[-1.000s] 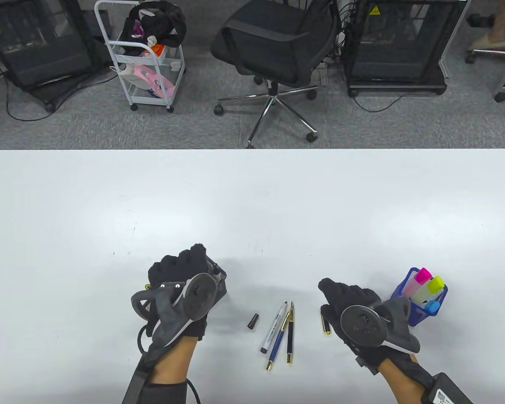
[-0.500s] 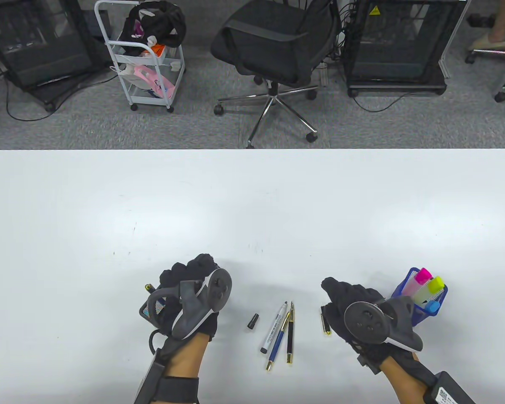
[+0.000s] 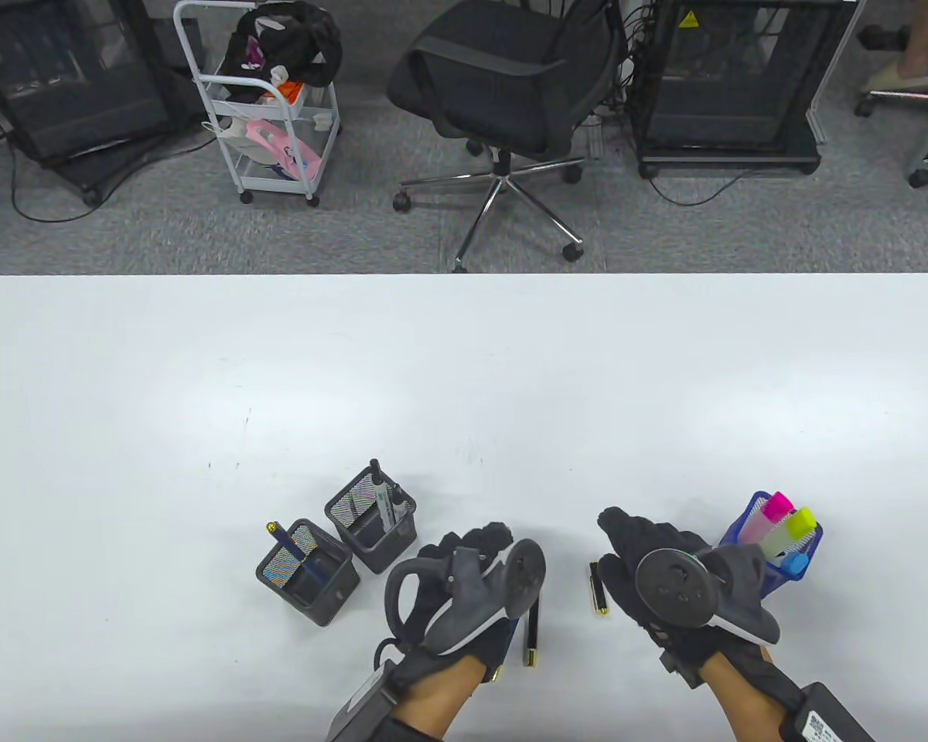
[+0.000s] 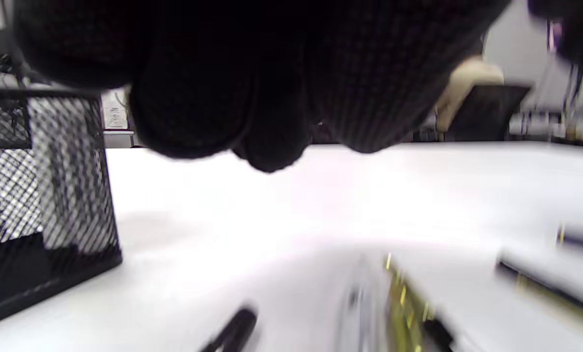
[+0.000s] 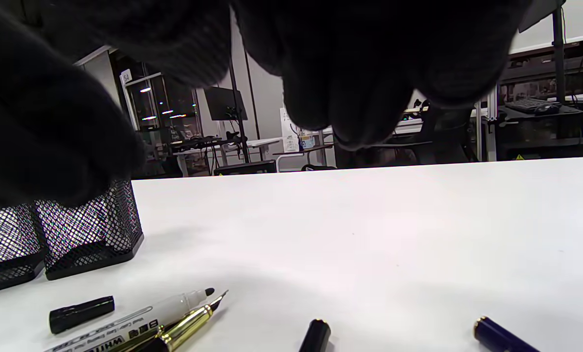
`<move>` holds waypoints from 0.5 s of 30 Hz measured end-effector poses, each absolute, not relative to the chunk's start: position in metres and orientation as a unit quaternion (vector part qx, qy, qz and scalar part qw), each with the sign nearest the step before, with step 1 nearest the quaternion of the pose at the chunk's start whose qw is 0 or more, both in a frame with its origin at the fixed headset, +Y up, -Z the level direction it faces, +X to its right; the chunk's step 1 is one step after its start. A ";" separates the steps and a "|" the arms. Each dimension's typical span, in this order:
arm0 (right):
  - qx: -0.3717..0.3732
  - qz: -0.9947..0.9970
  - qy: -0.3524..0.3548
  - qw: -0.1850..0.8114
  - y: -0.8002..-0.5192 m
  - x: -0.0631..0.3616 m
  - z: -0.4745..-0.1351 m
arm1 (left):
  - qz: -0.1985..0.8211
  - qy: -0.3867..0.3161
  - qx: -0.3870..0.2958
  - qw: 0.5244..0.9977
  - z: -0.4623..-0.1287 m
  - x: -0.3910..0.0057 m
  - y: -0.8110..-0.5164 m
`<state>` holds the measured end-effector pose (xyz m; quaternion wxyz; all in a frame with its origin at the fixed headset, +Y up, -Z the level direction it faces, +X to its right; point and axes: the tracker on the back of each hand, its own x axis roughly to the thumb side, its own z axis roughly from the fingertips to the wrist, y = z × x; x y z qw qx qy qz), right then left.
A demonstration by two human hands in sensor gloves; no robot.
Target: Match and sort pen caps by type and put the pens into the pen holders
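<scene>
On the left side of the white counter (image 3: 124, 386) stand two black mesh pen holders (image 3: 308, 572) side by side, each with a pen in it. Just to their right, the left hand (image 3: 472, 587) hangs low over the loose pens (image 3: 532, 630), and it covers most of them in the table view. Its fingers look curled, but they are dark and blurry in the left wrist view, so I cannot tell if they hold anything. The right wrist view shows what lies under it: a small black cap (image 5: 81, 314), a white marker (image 5: 140, 318) with its tip bare, and a gold-nib pen (image 5: 189, 322), all close together. That is where things could go wrong. The pens touch each other, so grabbing one could roll the others, or the hand could pick a cap that does not fit. Next, between the two hands, lies a black and gold cap (image 3: 598, 588), close to the right hand (image 3: 653, 568). That hand hovers with loose fingers and holds nothing. Far right, just beside that hand, a blue holder (image 3: 808, 560) keeps bright highlighters (image 3: 781, 525).
</scene>
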<state>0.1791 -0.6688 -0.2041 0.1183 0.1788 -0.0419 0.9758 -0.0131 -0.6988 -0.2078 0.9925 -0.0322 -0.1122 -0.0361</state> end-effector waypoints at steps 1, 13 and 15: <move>0.178 0.976 -0.041 0.117 -0.669 0.179 -0.204 | -0.057 -0.118 -0.041 0.991 -0.206 -0.008 -0.707; 0.176 0.977 -0.036 0.115 -0.668 0.181 -0.205 | -0.077 -0.120 -0.100 0.985 -0.206 0.002 -0.741; 0.176 0.977 -0.035 0.114 -0.669 0.181 -0.205 | -0.081 -0.120 -0.104 0.984 -0.205 0.002 -0.744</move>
